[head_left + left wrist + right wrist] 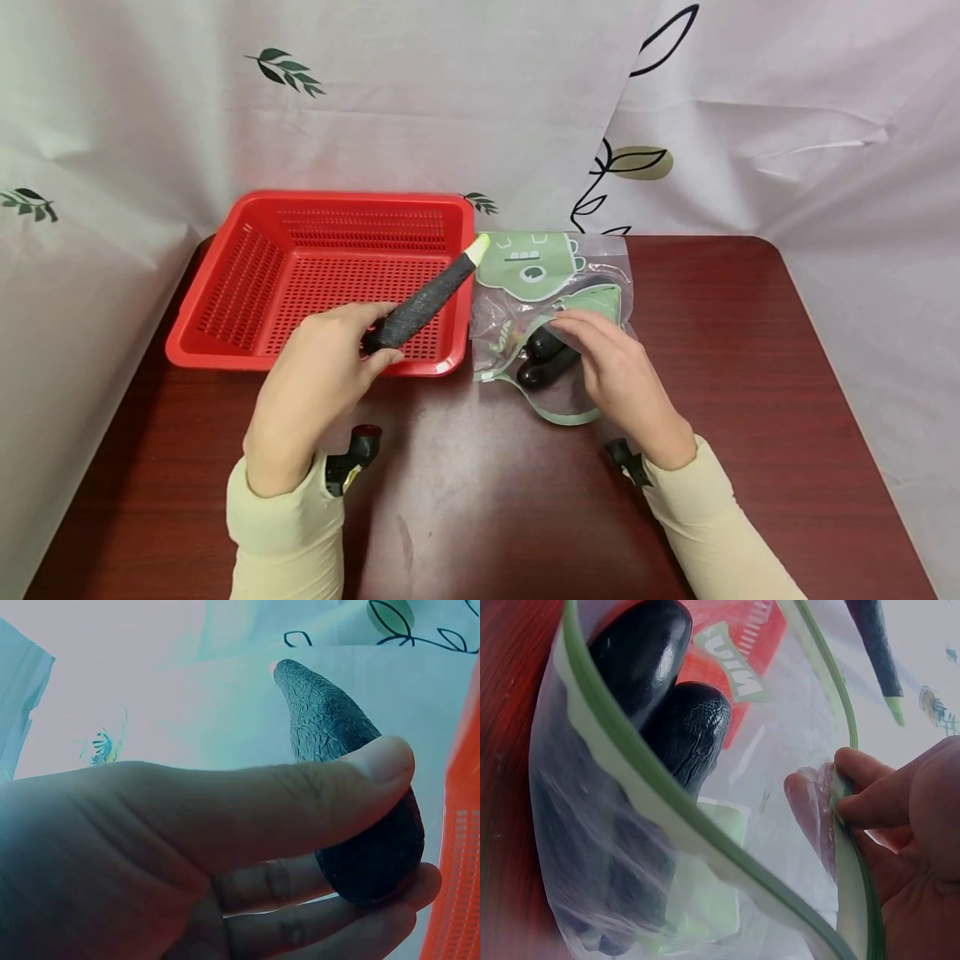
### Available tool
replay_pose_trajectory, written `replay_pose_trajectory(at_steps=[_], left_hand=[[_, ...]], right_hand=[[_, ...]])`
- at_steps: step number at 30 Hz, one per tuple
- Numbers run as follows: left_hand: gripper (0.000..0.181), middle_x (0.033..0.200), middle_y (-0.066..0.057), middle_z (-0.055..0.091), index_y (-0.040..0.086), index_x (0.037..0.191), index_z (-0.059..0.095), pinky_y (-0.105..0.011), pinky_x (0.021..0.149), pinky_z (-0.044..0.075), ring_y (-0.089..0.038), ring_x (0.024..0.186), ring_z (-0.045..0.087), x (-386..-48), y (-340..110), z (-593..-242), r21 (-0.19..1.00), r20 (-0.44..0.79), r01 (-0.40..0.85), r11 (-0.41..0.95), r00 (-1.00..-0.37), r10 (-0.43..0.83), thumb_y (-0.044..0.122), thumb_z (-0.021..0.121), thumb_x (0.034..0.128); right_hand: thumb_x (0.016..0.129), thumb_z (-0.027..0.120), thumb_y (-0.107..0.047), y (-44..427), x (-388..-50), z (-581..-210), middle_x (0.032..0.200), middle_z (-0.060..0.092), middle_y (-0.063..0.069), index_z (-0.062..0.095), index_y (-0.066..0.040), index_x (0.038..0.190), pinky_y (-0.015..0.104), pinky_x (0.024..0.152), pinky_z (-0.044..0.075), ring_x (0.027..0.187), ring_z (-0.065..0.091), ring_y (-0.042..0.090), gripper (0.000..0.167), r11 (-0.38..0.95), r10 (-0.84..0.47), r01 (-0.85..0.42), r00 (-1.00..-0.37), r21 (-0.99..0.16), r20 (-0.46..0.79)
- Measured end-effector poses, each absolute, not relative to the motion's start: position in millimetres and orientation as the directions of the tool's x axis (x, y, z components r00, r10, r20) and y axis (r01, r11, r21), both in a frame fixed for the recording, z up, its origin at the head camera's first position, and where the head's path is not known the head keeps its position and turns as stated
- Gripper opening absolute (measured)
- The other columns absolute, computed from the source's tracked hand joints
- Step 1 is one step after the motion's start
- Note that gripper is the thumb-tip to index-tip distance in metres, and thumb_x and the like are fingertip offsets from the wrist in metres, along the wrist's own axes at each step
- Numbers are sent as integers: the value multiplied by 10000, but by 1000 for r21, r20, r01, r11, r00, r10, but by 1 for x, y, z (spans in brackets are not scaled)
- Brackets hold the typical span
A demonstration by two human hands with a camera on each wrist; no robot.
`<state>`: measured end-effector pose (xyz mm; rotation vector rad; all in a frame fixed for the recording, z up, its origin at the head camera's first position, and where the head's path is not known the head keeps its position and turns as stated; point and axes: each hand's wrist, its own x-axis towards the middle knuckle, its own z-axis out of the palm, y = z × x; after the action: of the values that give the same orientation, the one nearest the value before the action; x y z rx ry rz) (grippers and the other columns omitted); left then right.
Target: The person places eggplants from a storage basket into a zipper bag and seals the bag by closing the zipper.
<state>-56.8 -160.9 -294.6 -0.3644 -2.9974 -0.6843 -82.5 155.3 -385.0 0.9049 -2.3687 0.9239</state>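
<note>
A long dark eggplant (427, 308) with a pale green tip is gripped by my left hand (311, 379), its tip slanting up to the right over the basket's right rim. The left wrist view shows my thumb pressed across the eggplant (371, 859), with the fingers curled behind it. My right hand (622, 379) pinches the green zip edge of a clear bag (566, 417), and its mouth gapes. Inside the bag lie two dark eggplants (543, 371); in the right wrist view one is glossy (641, 664), the other wrinkled (697, 727).
A red perforated basket (217, 361) stands at the back left, its right side close against the bag. Beneath everything is a dark reddish table (712, 333). White curtains (412, 83) with leaf prints hang behind and at both sides.
</note>
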Motion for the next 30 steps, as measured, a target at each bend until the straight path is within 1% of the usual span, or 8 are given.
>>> replay_pose_trajectory(at_steps=[5, 9, 18, 24, 30], left_hand=[[453, 1000, -86, 705, 55, 1223, 700, -444, 758, 514, -258, 808, 638, -56, -154, -296, 415, 111, 271, 868, -962, 248, 83, 845, 794], [451, 985, -76, 706, 73, 1220, 704, -444, 753, 515, -251, 798, 639, -55, -150, -298, 420, 110, 283, 862, -959, 262, 93, 849, 793], [443, 1031, -43, 718, 104, 1207, 715, -434, 765, 527, -220, 833, 661, -50, -142, -305, 451, 106, 289, 844, -957, 271, 122, 859, 789], [457, 1059, -45, 718, 100, 1212, 713, -438, 800, 527, -225, 871, 669, -49, -137, -307, 456, 99, 288, 842, -957, 273, 130, 866, 782], [461, 1055, -56, 719, 92, 1204, 713, -432, 809, 526, -232, 883, 669, -48, -134, -311, 459, 98, 291, 840, -956, 278, 128, 873, 773]], right_hand=[[858, 597, 205, 155, -82, -385, 1225, 661, 123, 673, 11, 1201, 340, 1016, 451, 1136, 628, 258, 401, 564, -416, -708, -689, -426, 594], [859, 593, 206, 156, -82, -385, 1230, 659, 121, 672, 9, 1205, 341, 1016, 450, 1137, 628, 255, 406, 565, -417, -706, -690, -427, 591], [864, 587, 201, 156, -83, -384, 1234, 658, 126, 669, 12, 1211, 341, 1024, 444, 1145, 625, 258, 403, 566, -418, -705, -692, -426, 589], [862, 588, 204, 156, -83, -383, 1237, 657, 123, 668, 9, 1213, 353, 1011, 452, 1146, 625, 254, 409, 572, -419, -702, -695, -425, 584], [862, 585, 205, 156, -82, -383, 1240, 656, 117, 668, 7, 1213, 352, 1010, 453, 1148, 623, 249, 412, 576, -420, -697, -701, -427, 577]])
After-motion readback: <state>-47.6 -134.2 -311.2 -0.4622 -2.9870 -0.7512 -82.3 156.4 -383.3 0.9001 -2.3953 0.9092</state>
